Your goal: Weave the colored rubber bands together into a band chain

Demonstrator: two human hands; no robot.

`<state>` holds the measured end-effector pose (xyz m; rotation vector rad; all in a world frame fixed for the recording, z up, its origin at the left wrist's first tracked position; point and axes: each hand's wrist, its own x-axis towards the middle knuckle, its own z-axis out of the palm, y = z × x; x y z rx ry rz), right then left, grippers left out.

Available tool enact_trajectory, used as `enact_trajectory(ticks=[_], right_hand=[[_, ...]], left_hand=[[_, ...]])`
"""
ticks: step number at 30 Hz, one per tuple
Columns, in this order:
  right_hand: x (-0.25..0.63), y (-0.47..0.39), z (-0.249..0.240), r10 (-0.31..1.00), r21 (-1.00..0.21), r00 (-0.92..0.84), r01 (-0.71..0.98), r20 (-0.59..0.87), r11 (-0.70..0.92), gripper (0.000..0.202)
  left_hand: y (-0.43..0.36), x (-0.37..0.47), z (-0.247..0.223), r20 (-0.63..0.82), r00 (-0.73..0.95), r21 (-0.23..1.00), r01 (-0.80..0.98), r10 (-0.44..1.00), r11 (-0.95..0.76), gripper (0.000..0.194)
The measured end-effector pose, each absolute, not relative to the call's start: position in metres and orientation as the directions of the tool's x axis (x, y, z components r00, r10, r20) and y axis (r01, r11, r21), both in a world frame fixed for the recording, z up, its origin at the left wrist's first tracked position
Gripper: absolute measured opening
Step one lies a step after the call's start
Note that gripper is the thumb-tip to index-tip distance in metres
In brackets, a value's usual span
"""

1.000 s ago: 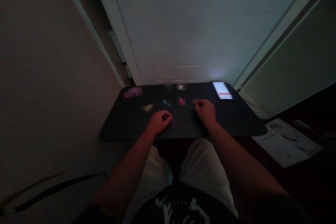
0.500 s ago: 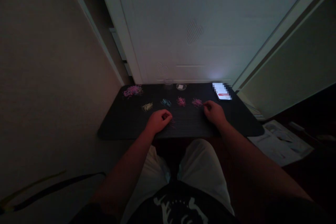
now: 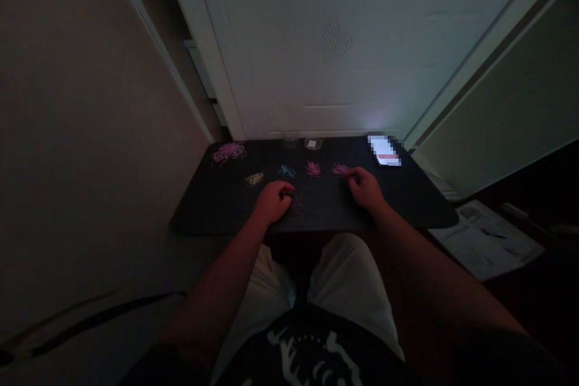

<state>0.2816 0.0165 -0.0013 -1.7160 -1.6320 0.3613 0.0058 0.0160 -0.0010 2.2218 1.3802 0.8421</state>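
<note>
My left hand (image 3: 274,201) rests low over the dark table, fingers curled, with a gap between thumb and index finger. Just right of its fingertips lie a few loose pinkish strands (image 3: 298,204). My right hand (image 3: 364,187) has thumb and fingers pinched together at the right edge of a small purple pile (image 3: 340,170) of thin strands; what is between the fingertips is too small to make out. Left of that pile sit a pink pile (image 3: 312,169), a blue pile (image 3: 286,170) and a pale yellow pile (image 3: 254,178) of similar thin pieces.
A larger mixed-colour heap (image 3: 228,153) occupies the back left corner of the table (image 3: 217,205). Along the back edge are a clear round container (image 3: 313,143) with a white label and another faint clear one (image 3: 290,135). A lit phone (image 3: 384,151) lies back right, before a white door (image 3: 289,42).
My right hand has shifted slightly left, onto the edge of the purple pile. The left thumb and index finger have parted, beside the loose strands. The view has tilted slightly.
</note>
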Motion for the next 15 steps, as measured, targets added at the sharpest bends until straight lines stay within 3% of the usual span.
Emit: enact_trajectory(ticks=[4, 7, 15], right_hand=[[0.268, 0.006, 0.001, 0.957, -0.678, 0.116, 0.728, 0.267, 0.101, 0.018], [0.248, 0.001, 0.003, 0.978, -0.674, -0.062, 0.716, 0.201, 0.184, 0.016], [0.199, 0.009, 0.006, 0.886, -0.559, -0.434, 0.699, 0.164, 0.446, 0.021]], left_hand=[[0.016, 0.007, 0.001, 0.293, 0.400, 0.510, 0.703, 0.868, -0.496, 0.034], [0.015, 0.007, 0.002, 0.272, 0.442, 0.473, 0.712, 0.855, -0.519, 0.035], [0.015, 0.008, 0.001, 0.260, 0.423, 0.480, 0.723, 0.868, -0.496, 0.014]])
